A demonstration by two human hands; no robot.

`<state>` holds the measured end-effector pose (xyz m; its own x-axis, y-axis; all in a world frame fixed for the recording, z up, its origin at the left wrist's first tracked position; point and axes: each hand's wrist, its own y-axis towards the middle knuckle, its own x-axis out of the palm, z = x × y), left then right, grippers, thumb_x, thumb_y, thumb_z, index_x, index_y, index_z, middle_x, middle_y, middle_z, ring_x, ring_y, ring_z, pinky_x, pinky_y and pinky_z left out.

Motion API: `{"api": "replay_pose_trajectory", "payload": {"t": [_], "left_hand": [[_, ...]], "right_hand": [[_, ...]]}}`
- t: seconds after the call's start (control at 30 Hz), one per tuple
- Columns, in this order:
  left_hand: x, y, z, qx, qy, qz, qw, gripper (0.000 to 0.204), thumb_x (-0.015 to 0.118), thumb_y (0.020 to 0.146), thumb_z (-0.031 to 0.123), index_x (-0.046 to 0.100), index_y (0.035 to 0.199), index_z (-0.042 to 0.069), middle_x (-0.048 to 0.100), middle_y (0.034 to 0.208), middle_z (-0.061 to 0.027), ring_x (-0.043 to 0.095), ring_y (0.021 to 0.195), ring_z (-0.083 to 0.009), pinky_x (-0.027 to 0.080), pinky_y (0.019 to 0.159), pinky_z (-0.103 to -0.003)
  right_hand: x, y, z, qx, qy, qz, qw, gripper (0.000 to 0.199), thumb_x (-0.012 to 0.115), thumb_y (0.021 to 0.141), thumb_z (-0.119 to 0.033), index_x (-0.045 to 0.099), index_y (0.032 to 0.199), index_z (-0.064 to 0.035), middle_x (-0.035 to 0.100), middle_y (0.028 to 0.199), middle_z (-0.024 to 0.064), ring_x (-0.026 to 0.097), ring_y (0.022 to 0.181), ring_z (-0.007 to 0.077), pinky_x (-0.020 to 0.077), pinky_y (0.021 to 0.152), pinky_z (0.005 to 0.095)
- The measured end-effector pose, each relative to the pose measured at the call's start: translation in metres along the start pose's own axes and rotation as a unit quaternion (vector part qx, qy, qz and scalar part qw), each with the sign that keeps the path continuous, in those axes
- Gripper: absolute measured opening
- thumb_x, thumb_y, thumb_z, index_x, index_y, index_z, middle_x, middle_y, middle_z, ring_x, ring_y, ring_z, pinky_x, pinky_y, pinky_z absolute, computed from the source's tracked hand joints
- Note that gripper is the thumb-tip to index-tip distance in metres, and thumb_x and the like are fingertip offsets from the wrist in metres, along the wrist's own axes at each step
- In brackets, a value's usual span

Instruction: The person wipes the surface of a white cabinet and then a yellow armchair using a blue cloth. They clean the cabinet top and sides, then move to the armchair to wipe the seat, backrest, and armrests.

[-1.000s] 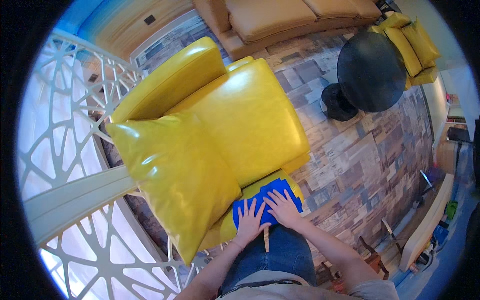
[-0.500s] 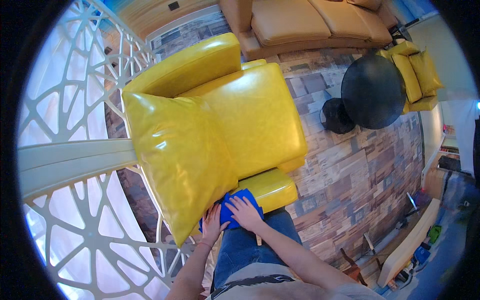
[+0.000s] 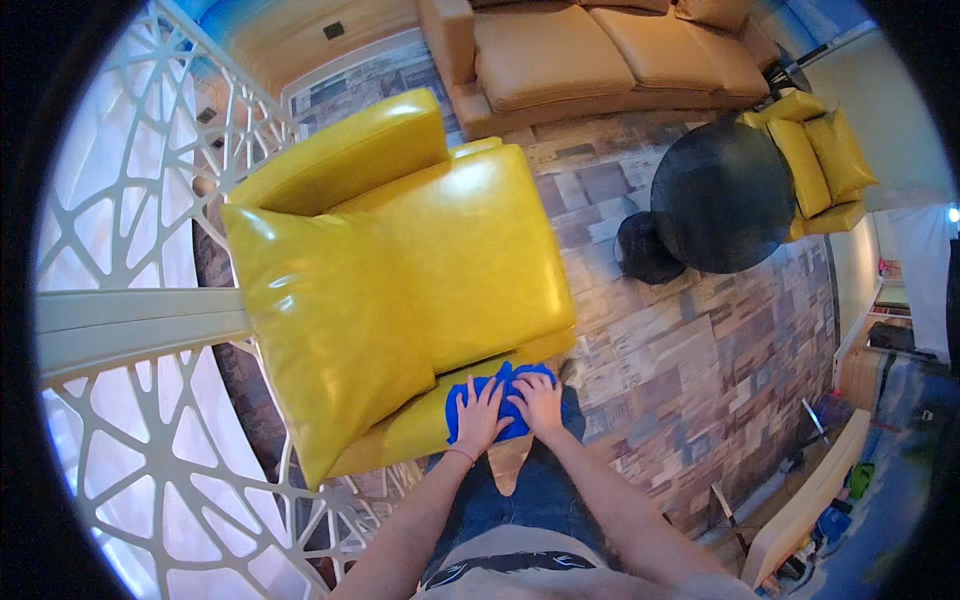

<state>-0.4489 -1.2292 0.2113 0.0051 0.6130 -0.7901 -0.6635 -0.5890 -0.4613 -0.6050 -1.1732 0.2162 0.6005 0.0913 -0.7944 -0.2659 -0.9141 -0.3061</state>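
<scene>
Head view: two hands, left hand and right hand, fingers spread flat on one blue cloth.

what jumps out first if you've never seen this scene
The glossy bright yellow leather armchair fills the middle of the view, a big yellow cushion leaning on its left arm. At its front edge, both hands, left and right, press flat on a blue cloth. A round black table stands at upper right.

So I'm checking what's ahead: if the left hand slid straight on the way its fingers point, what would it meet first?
Probably the big yellow back cushion; the left hand lies flat on the blue cloth, fingers pointing there.
</scene>
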Motion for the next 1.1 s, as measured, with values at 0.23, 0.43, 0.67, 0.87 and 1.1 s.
{"api": "replay_pose_trajectory", "payload": {"t": [0.23,0.43,0.67,0.87,1.1], "left_hand": [[0.018,0.047,0.064,0.054,-0.005,0.040,0.998,0.057,0.067,0.091,0.030,0.050,0.142,0.011,0.046,0.149,-0.0095,0.026,0.146,-0.0450,0.028,0.114,-0.059],[0.023,0.063,0.153,0.067,-0.405,-0.066,0.910,0.056,0.062,0.096,0.019,0.045,0.147,0.004,0.054,0.144,-0.0129,0.043,0.138,-0.0353,0.037,0.113,-0.041],[0.010,0.073,0.289,-0.141,-0.722,-0.246,0.630,0.056,0.047,0.102,0.050,0.046,0.147,0.016,0.048,0.149,-0.0037,0.047,0.133,-0.0205,0.038,0.108,-0.044],[0.036,0.105,0.349,-0.147,-0.687,-0.273,0.658,0.042,0.047,0.105,0.038,0.059,0.131,0.007,0.065,0.124,-0.0049,0.061,0.112,-0.0194,0.047,0.101,-0.038],[0.003,0.144,0.363,0.006,-0.617,-0.097,0.781,0.020,0.056,0.103,0.021,0.064,0.108,0.003,0.064,0.094,-0.0006,0.056,0.086,-0.0087,0.047,0.079,-0.026]], "right_hand": [[-0.019,-0.002,0.074,0.129,0.254,0.059,0.957,0.022,0.074,0.083,-0.011,0.063,0.100,-0.0018,0.066,0.095,0.0186,0.065,0.088,0.0348,0.0521,0.083,0.0408],[-0.108,-0.047,0.173,0.114,0.449,-0.015,0.886,0.021,0.072,0.091,-0.016,0.061,0.104,-0.0036,0.066,0.097,0.0063,0.062,0.092,0.0164,0.0500,0.085,0.0319],[-0.251,-0.137,0.239,0.166,0.598,-0.089,0.779,0.017,0.074,0.092,-0.016,0.062,0.103,-0.0112,0.061,0.101,-0.0027,0.056,0.097,0.0092,0.0455,0.089,0.0257],[-0.313,-0.176,0.245,0.156,0.710,-0.045,0.685,0.019,0.075,0.089,-0.011,0.060,0.101,-0.0115,0.061,0.096,-0.0020,0.057,0.091,0.0093,0.0464,0.083,0.0259],[-0.325,-0.182,0.275,0.143,0.740,-0.014,0.657,0.019,0.071,0.088,-0.016,0.061,0.103,-0.0103,0.063,0.097,-0.0001,0.059,0.090,0.0129,0.0473,0.083,0.0287]]}}
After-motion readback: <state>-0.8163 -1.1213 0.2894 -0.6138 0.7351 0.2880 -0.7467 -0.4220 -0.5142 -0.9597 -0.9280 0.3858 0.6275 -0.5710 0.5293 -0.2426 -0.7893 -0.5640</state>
